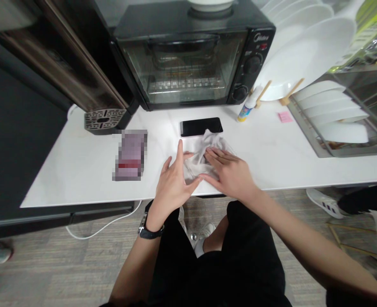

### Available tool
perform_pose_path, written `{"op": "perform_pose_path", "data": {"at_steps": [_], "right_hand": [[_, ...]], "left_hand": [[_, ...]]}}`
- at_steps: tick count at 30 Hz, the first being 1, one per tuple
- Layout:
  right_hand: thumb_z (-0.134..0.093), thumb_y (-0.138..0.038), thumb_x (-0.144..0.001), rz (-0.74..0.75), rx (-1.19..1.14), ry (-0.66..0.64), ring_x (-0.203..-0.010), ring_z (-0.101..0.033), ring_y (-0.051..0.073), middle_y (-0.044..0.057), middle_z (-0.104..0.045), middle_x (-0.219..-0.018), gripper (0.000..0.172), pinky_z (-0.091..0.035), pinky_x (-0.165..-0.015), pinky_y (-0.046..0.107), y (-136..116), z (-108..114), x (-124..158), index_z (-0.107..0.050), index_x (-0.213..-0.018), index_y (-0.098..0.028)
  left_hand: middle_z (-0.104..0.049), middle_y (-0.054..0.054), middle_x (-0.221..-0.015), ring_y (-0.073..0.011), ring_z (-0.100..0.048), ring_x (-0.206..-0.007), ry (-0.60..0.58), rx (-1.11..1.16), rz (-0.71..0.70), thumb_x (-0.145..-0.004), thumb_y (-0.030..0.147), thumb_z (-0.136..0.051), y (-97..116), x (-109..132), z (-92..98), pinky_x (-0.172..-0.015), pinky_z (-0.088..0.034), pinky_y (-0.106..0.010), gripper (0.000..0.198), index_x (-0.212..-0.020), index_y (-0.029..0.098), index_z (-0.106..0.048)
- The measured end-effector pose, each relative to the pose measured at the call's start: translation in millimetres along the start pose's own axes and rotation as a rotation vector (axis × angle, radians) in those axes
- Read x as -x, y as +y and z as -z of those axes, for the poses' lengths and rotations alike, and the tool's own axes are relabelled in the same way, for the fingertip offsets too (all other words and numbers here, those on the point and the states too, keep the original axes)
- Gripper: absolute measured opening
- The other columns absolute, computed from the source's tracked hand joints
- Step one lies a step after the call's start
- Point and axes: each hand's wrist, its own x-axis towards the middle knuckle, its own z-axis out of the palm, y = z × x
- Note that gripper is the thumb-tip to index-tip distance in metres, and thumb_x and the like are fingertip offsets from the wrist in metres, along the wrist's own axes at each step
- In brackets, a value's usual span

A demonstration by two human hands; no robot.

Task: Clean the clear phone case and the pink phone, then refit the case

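Cloth (pixel 195 165) (one, beside one phone (pixel 197 126)) lies under extended right fingers (pixel 219 158); left fingers (pixel 179 156) spread, apparently touching it.

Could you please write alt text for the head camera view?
A person's right hand rests on a crumpled pale cloth on a white counter, the left hand at the cloth's edge. Just beyond lies a phone; farther back stands a black toaster oven, with white plates to its right.

hands (pixel 173 182): 2 | cloth (pixel 195 165): 1 | phone (pixel 198 127): 1 | toaster oven (pixel 188 68): 1 | bottle (pixel 246 110): 1 | wristwatch (pixel 150 230): 1
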Motion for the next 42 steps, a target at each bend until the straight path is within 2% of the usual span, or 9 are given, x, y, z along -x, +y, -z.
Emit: {"op": "perform_pose_path", "data": {"at_steps": [4,7,11,17,21,26,31,36,42], "right_hand": [[-0.029,-0.049,-0.07,0.153,-0.105,-0.083,-0.108,-0.026,0.014,0.0,-0.035,-0.116,0.051,-0.02,-0.093,0.029,-22.8,-3.9,-2.5,-0.032,-0.112,-0.019],[-0.028,-0.047,-0.071,0.193,-0.137,-0.131,-0.106,-0.03,0.012,-0.002,-0.038,-0.113,0.046,-0.023,-0.092,0.028,-18.4,3.2,6.6,-0.034,-0.11,-0.023],[-0.03,-0.043,-0.073,0.112,-0.078,-0.125,-0.104,-0.032,0.013,-0.003,-0.04,-0.112,0.04,-0.025,-0.091,0.03,4.8,13.6,20.5,-0.034,-0.11,-0.026],[-0.031,-0.04,-0.073,-0.095,0.096,0.026,-0.102,-0.036,0.016,0.002,-0.044,-0.108,0.04,-0.02,-0.092,0.036,24.5,14.0,14.6,-0.037,-0.108,-0.022],[-0.035,-0.048,-0.068,-0.028,0.054,0.043,-0.106,-0.03,0.017,0.004,-0.041,-0.111,0.051,-0.023,-0.091,0.033,-0.5,0.8,-0.4,-0.036,-0.108,-0.018],[-0.034,-0.05,-0.067,0.139,-0.097,-0.027,-0.104,-0.032,0.014,-0.002,-0.042,-0.11,0.049,-0.025,-0.091,0.029,-29.8,-3.0,-0.8,-0.036,-0.108,-0.024],[-0.034,-0.044,-0.07,0.093,-0.104,-0.079,-0.103,-0.035,0.015,-0.004,-0.044,-0.107,0.04,-0.026,-0.091,0.033,-6.5,12.5,16.5,-0.035,-0.108,-0.03],[-0.033,-0.039,-0.073,-0.084,-0.005,0.022,-0.101,-0.036,0.017,-0.001,-0.044,-0.108,0.036,-0.022,-0.092,0.037,22.2,16.7,15.9,-0.036,-0.107,-0.028],[-0.037,-0.046,-0.068,-0.064,-0.02,0.069,-0.106,-0.03,0.02,0.006,-0.04,-0.111,0.05,-0.023,-0.091,0.035,-3.2,-0.5,-5.7,-0.037,-0.107,-0.015]], "left_hand": [[-0.036,-0.001,-0.115,-0.0184,-0.03,-0.106,-0.005,-0.014,-0.003,-0.067,0.028,-0.043,-2.0,1.3,-1.1,-0.091,-0.022,-0.034,0.08,-0.116,0.017,0.019],[-0.034,-0.001,-0.116,-0.0197,-0.028,-0.107,-0.001,-0.017,0.009,-0.064,0.027,-0.045,-2.6,1.6,-2.6,-0.092,-0.021,-0.035,0.084,-0.116,0.018,0.019],[-0.038,0.001,-0.112,-0.0167,-0.028,-0.106,0.003,0.021,0.021,-0.065,0.029,-0.045,-0.8,0.4,-2.5,-0.095,-0.016,-0.034,0.083,-0.115,0.02,0.021],[-0.038,0.001,-0.112,-0.0159,-0.028,-0.107,-0.003,0.055,0.013,-0.067,0.029,-0.044,0.2,-1.5,-1.7,-0.097,-0.011,-0.034,0.08,-0.116,0.021,0.019],[-0.035,0.002,-0.115,-0.0164,-0.026,-0.108,-0.028,0.034,-0.001,-0.067,0.028,-0.041,-0.5,-1.4,-1.5,-0.097,-0.011,-0.035,0.075,-0.118,0.02,0.014],[-0.014,0.006,-0.123,-0.0161,-0.017,-0.112,-0.029,-0.005,-0.008,-0.062,0.023,-0.043,-1.3,-0.7,0.4,-0.096,-0.012,-0.035,0.076,-0.118,0.026,0.009],[-0.031,0.003,-0.117,-0.0143,-0.022,-0.11,-0.031,0.013,0.013,-0.063,0.025,-0.045,0.9,-0.8,-0.6,-0.096,-0.012,-0.034,0.079,-0.118,0.025,0.012],[-0.034,0.004,-0.114,-0.0109,-0.023,-0.109,-0.022,0.029,0.026,-0.069,0.028,-0.04,3.6,-0.7,-1.1,-0.098,-0.008,-0.033,0.071,-0.117,0.026,0.012],[-0.034,0.004,-0.115,-0.0134,-0.026,-0.108,-0.026,0.032,0.022,-0.067,0.026,-0.044,1.9,-1.1,0.0,-0.098,-0.008,-0.033,0.075,-0.117,0.025,0.012]]}}
